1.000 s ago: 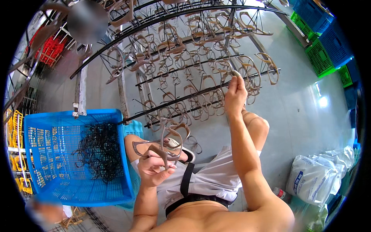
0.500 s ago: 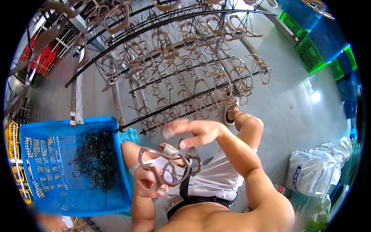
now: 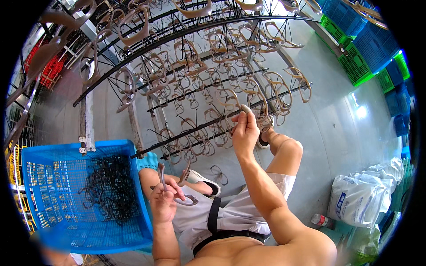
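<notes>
Right hand (image 3: 245,133) is raised to a near rod of the black hanging rack (image 3: 213,71), fingers pinched shut on one tan eyeglass frame (image 3: 245,109) at the rod. Judged step: hanging or seating that frame on the rod's hooks. Left hand (image 3: 163,201) rests low over the lap, fingers curled closed around a few dark frames (image 3: 177,188). Next move likely calls for lining a frame up with a free hook. Blue plastic crate (image 3: 53,221) at near left holds a tangle of dark frames. Floor (image 3: 337,146) is grey, glossy concrete; white sacks (image 3: 357,201) at right, blue and green crates (image 3: 368,44) far right.
</notes>
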Motion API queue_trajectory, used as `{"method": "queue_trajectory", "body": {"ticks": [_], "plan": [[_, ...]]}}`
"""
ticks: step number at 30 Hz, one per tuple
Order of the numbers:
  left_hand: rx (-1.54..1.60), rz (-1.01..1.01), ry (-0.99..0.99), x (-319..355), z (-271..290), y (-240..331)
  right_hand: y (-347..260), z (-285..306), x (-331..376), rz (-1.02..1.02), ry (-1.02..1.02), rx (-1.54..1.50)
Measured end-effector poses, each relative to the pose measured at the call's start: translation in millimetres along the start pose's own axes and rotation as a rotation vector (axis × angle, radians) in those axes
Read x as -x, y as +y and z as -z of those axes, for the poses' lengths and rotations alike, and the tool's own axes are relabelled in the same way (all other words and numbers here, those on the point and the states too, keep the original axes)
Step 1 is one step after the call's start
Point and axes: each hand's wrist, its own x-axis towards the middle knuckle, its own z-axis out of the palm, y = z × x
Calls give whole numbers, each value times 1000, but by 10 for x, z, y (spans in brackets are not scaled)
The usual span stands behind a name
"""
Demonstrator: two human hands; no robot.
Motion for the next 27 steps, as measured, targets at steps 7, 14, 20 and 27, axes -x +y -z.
{"method": "queue_trajectory", "body": {"ticks": [7,14,20,27], "plan": [[274,30,-36,-58,-44,60,-116,-103,-26,-160,-52,-75],[271,14,26,-71,-117,67,-106,-192,71,-128,-98,-41],[499,84,80,-70,-40,121,-83,-200,155,66,-163,146],[723,68,32,-63,10,154,-92,-161,120,195,-140,254]]}}
